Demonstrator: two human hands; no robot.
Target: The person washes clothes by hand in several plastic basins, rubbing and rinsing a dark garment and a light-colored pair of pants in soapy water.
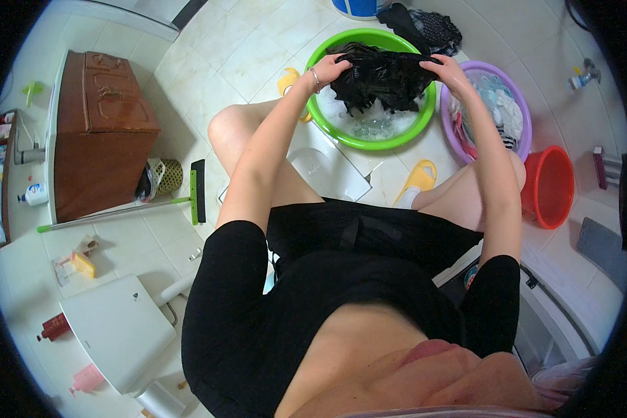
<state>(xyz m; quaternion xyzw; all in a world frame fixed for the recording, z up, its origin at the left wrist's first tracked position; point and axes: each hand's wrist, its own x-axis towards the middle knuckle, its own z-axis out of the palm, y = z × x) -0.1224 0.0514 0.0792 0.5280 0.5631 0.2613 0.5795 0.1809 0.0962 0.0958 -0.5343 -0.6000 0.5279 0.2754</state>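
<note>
A wet black garment (386, 80) is stretched between my two hands above the green basin (311, 115). My left hand (329, 72) grips its left end, and my right hand (449, 74) pinches its right end. The lower part of the cloth hangs into or just over the soapy water (376, 127); exactly where it meets the foam I cannot tell. More dark cloth (355, 48) shows behind it at the basin's far side. Most of my fingertips are hidden by the fabric.
A purple basin (525, 125) of clothes stands right of the green one, with a red bucket (549, 188) nearer me. Dark clothes (435, 31) lie on the floor beyond. A squat toilet (327, 167) sits between my feet. Left are a brown cabinet (104, 164) and a green squeegee (198, 191).
</note>
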